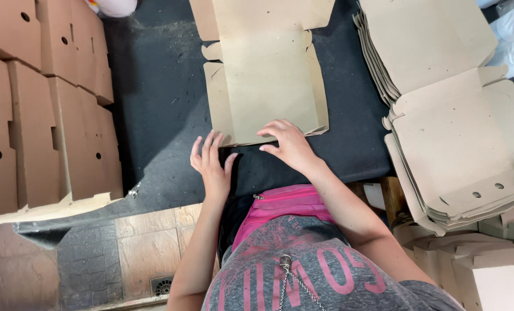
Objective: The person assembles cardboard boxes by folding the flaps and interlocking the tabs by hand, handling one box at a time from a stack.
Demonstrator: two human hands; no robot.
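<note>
- A flat, unfolded brown cardboard box blank (265,80) lies in the middle of a dark grey desk (159,98), directly ahead of the person.
- The right hand (288,144) rests open, fingers spread, pressing on the blank's near edge.
- The left hand (211,164) lies open and flat on the desk just beside the blank's near left corner, gripping nothing.
- A tall stack of matching flat blanks (458,138) sits to the right.
- Folded brown cardboard boxes (44,115) with round holes stand to the left.
</note>
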